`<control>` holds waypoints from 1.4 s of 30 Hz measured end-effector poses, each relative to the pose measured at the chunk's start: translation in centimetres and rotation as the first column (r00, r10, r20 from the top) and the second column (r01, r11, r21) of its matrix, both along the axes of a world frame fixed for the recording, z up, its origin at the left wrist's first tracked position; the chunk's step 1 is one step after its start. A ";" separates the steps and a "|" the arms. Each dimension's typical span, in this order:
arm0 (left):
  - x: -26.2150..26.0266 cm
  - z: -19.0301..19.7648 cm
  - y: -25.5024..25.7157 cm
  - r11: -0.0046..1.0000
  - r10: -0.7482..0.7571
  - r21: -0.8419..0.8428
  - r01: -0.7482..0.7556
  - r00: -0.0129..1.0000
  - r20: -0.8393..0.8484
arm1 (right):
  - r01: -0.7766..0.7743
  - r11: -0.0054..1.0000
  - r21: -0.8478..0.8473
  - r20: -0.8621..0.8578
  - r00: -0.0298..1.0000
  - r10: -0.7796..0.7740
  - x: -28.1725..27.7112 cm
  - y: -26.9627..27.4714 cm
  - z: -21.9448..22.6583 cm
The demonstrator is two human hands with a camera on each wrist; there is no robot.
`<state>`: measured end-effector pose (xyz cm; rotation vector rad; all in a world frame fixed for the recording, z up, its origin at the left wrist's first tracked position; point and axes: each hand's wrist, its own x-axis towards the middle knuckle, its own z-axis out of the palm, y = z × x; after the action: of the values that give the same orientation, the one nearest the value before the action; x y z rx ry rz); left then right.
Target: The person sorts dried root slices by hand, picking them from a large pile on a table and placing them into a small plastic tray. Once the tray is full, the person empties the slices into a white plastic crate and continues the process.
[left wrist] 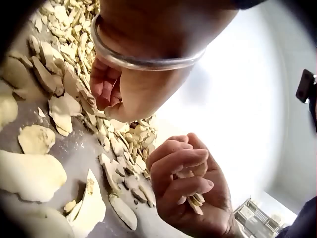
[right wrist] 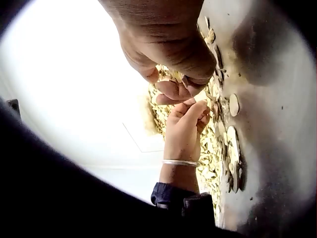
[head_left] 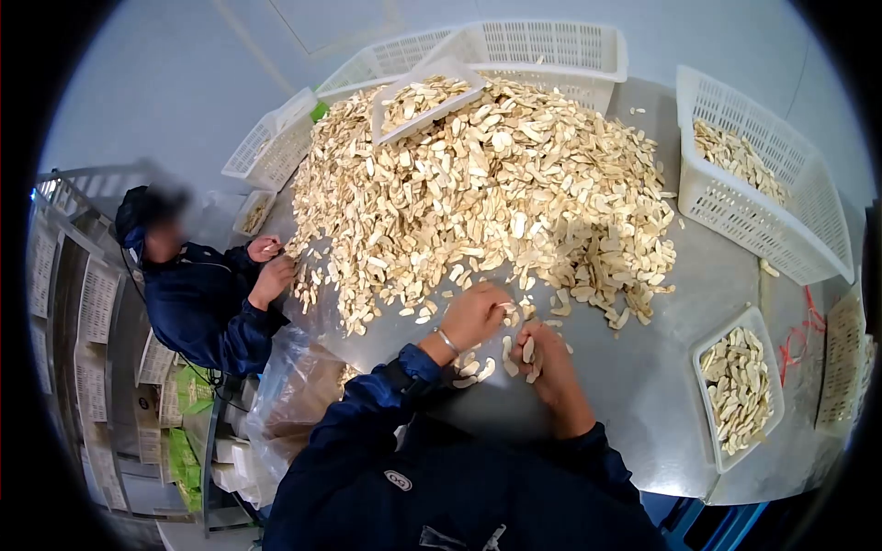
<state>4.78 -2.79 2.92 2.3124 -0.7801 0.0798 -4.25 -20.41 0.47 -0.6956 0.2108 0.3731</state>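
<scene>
A wide heap of pale dried slices (head_left: 478, 193) covers the middle of the metal table. At its near edge my left hand (head_left: 475, 317), with a silver bangle on the wrist, pinches a pale slice (head_left: 507, 309) at its fingertips. Just right of it, my right hand (head_left: 548, 365) holds a few slices (head_left: 527, 349) in curled fingers. In the left wrist view, slice ends (left wrist: 196, 202) poke out from under those fingers. Several loose slices (head_left: 473, 369) lie on the table below the left hand.
A white tray of slices (head_left: 703, 367) stands at the right, near a tall white crate (head_left: 753, 216) and red string (head_left: 797, 344). A shallow tray (head_left: 390, 135) sits on the heap, with crates (head_left: 551, 46) behind. Another person (head_left: 207, 294) works at the left by a plastic bag (head_left: 294, 386).
</scene>
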 end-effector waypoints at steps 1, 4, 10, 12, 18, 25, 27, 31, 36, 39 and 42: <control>-0.5 0.8 0.4 1.000 0.015 0.012 -0.014 0.996 -0.089 | 0.038 0.999 -0.008 -0.050 0.998 -0.039 0.0 0.2 1.1; -0.2 0.7 2.0 0.999 -0.042 0.025 0.048 0.980 -0.193 | 0.090 0.996 -0.002 -0.099 0.991 -0.090 0.1 0.1 2.5; 1.0 -0.3 0.6 0.997 -0.025 0.071 0.022 0.999 0.033 | 0.117 0.992 0.037 -0.069 0.991 -0.114 0.1 -0.5 1.3; 0.7 -0.5 -0.1 0.997 -0.018 0.071 0.013 0.997 0.074 | 0.123 0.990 0.062 -0.068 0.991 -0.119 0.0 -0.6 1.0; 1.1 -2.0 0.7 0.993 0.102 -0.045 -0.108 0.986 -0.130 | 0.148 0.989 0.012 -0.067 0.987 -0.147 0.1 -0.6 1.7; -0.4 -1.7 1.3 0.948 -0.043 -0.290 -0.134 0.846 -0.532 | 0.170 0.960 -0.223 0.001 0.985 -0.174 0.1 0.3 0.2; -1.2 -1.3 0.7 0.930 -0.086 -0.340 -0.142 0.815 -0.573 | 0.191 0.920 -0.341 0.064 0.982 -0.180 0.1 0.5 0.3; -2.8 -1.0 0.4 0.892 -0.133 -0.411 -0.188 0.759 -0.637 | 0.216 0.844 -0.491 0.226 0.967 -0.116 0.2 0.7 -1.2; -5.2 -1.1 1.7 0.844 -0.183 -0.466 -0.266 0.674 -0.715 | 0.172 0.828 -0.534 0.289 0.957 -0.012 -0.1 1.2 -2.4; -6.8 -0.7 2.1 0.890 -0.059 -0.397 -0.224 0.807 -0.587 | 0.162 0.784 -0.599 0.333 0.941 0.060 -0.3 1.6 -2.6; -7.8 0.9 2.2 0.968 0.053 -0.206 -0.146 0.916 -0.398 | 0.123 0.712 -0.691 0.329 0.931 0.158 -0.5 1.9 -3.0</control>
<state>-3.03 -0.56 3.84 2.0507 -0.4226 -0.2292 -4.71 -18.51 -2.49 -1.5228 -0.0261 0.1581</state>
